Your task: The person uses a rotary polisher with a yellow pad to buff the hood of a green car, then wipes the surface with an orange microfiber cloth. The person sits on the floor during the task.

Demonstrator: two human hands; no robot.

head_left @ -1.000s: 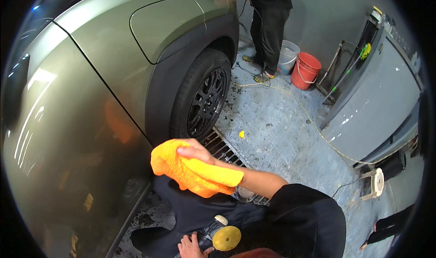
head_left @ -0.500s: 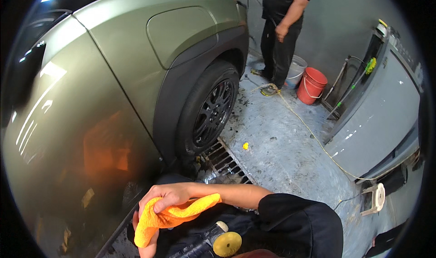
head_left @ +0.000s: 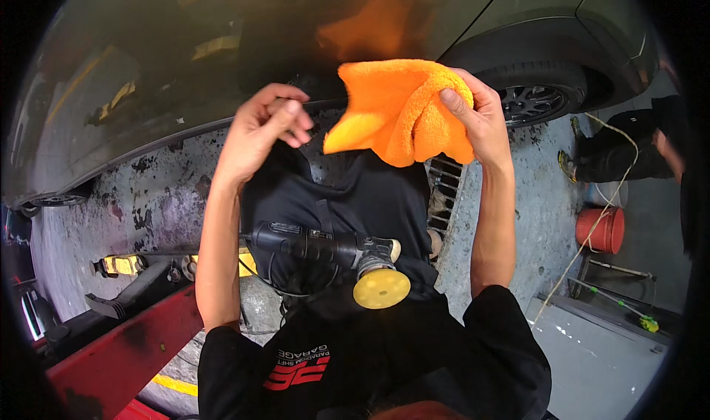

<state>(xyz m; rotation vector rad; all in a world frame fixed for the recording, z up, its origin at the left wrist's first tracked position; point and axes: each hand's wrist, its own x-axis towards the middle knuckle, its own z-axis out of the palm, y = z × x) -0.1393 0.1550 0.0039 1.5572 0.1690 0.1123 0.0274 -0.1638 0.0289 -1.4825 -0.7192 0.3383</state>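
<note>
My right hand (head_left: 482, 116) grips a fluffy orange microfiber towel (head_left: 381, 105) by its right side, thumb on top, and the cloth spreads out to the left. Beside the towel's free edge, my left hand (head_left: 265, 130) is empty, its fingers loosely bent and somewhat apart, slightly blurred. A black polisher (head_left: 314, 244) with a yellow foam pad (head_left: 381, 288) lies across my lap, touched by neither hand. Just beyond both hands stands the dark green car's side panel (head_left: 244, 57), which reflects the orange cloth.
The car's wheel (head_left: 534, 94) is at the upper right, near a floor grate (head_left: 444, 190). A red lift arm (head_left: 129, 350) reaches in at lower left. On the right are a red bucket (head_left: 600, 230), a hose (head_left: 617, 179) and another person's legs (head_left: 617, 150).
The view has swung down and left from the wheel toward my lap. My hands have come apart: the left is off the towel, while the right holds it spread out.
</note>
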